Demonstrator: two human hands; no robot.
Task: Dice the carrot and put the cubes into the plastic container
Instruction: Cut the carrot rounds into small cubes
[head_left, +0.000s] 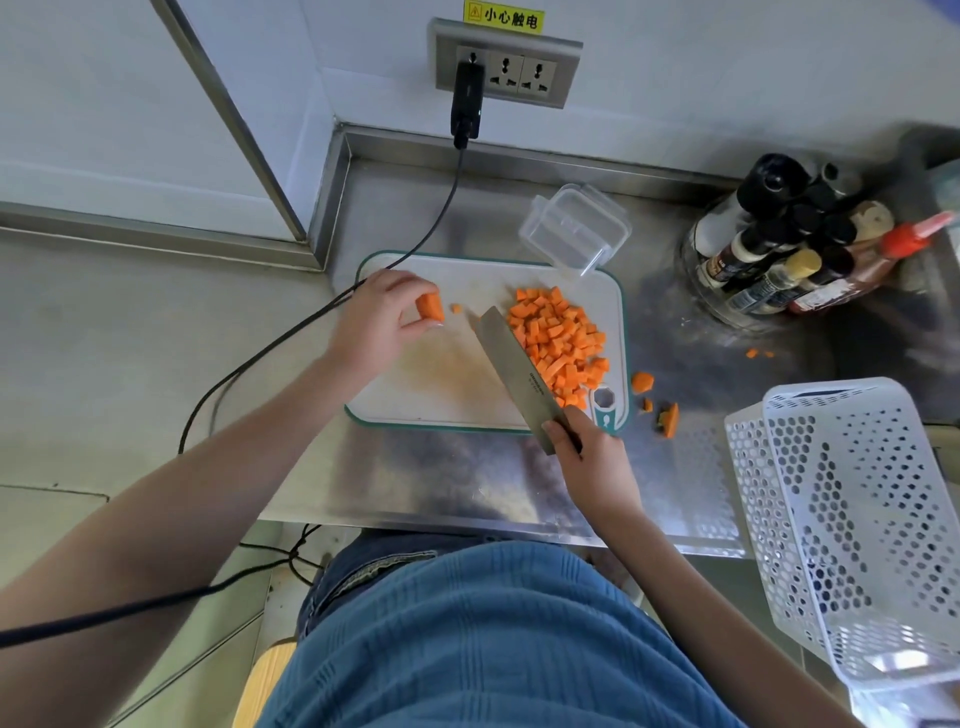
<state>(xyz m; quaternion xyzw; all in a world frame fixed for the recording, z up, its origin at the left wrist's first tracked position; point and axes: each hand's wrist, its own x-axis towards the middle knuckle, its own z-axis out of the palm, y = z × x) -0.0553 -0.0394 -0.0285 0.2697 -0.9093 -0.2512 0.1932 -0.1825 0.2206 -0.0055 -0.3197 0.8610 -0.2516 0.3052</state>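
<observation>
A short orange carrot stub (431, 307) is pinched in the left hand (378, 317) over the left of the white cutting board (441, 384), a heap of cubes (561, 343) on its right. The right hand (587, 452) grips a knife (519, 374), blade pointing far-left. The clear plastic container (576, 228) sits beyond on the steel counter (467, 478), under a wall socket (506, 65).

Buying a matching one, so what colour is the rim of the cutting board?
Teal green, around a white cutting board; the head view, the only one, shows it.
</observation>
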